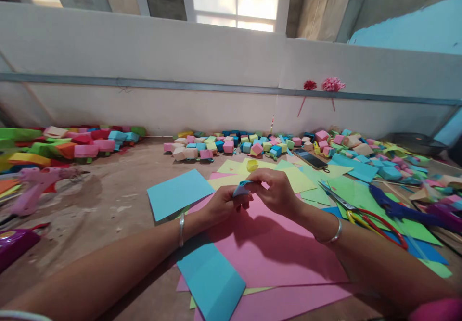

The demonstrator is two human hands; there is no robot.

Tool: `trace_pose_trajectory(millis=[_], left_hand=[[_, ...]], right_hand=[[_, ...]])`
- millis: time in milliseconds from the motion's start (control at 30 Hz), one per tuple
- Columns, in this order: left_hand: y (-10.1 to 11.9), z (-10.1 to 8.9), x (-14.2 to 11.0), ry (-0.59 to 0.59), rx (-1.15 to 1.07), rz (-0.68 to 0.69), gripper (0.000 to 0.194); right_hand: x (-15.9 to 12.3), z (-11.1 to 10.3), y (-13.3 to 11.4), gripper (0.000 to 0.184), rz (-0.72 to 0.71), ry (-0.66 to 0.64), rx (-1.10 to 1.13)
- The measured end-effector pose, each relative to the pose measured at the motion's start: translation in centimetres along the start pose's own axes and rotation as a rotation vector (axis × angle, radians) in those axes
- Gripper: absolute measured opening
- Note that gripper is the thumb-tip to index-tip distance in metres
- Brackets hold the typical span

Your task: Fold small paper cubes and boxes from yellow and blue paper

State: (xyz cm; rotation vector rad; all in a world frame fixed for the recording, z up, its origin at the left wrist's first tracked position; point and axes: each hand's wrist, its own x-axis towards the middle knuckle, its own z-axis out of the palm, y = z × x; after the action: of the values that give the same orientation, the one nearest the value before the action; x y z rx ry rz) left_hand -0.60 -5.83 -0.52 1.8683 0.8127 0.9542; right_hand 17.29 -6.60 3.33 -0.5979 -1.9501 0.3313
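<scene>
Above the middle of the table, a small folded blue paper [241, 188] is pinched between both hands. My left hand [224, 203] has its fingers closed round the lower left side of it. The fingertips of my right hand [276, 191] press together on its upper edge. Beneath the hands lies a large pink paper sheet [285, 253]. Blue paper sheets [176, 193] lie to the left of the hands and nearer to me. A small yellow paper roll [252, 165] sits just beyond the right hand, on pale yellow sheets [296, 179].
Scissors [364, 215] with red and yellow handles lie at right, beside a dark blue glue gun [400, 208]. A phone [309, 158] lies farther back. Several small paper boxes [228, 146] line the wall. On the left are a pink glue gun [39, 184] and colourful paper pieces [86, 150].
</scene>
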Motion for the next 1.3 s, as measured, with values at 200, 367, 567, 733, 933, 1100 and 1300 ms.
trace_pose_trajectory(millis=[200, 367, 567, 733, 933, 1100, 1300], left_hand=[[0.4, 0.0, 0.3, -0.048, -0.164, -0.182, 0.026], [0.4, -0.1, 0.5, 0.028, -0.427, -0.319, 0.032], [0.4, 0.1, 0.2, -0.032, -0.731, -0.450, 0.025], [0.4, 0.2, 0.1, 0.012, -0.795, -0.475, 0.021], [0.1, 0.1, 0.3, -0.066, -0.709, -0.477, 0.019], [0.4, 0.1, 0.2, -0.092, -0.705, -0.433, 0.021], [0.2, 0.6, -0.6, -0.129, -0.726, -0.480, 0.023]], right_hand=[[-0.1, 0.3, 1.4, 0.010, 0.327, 0.178, 0.192], [0.3, 0.2, 4.2, 0.019, 0.597, 0.331, 0.365], [-0.4, 0.7, 5.5, 0.029, 0.742, 0.229, 0.486], [-1.6, 1.8, 4.4, 0.030, 0.797, 0.079, 0.681], [-1.9, 2.1, 4.5, 0.023, 0.873, 0.103, 0.723], [-1.4, 1.9, 5.2, 0.026, 0.910, 0.260, 0.798], [-0.6, 0.0, 7.3, 0.033, 0.870, 0.443, 0.735]])
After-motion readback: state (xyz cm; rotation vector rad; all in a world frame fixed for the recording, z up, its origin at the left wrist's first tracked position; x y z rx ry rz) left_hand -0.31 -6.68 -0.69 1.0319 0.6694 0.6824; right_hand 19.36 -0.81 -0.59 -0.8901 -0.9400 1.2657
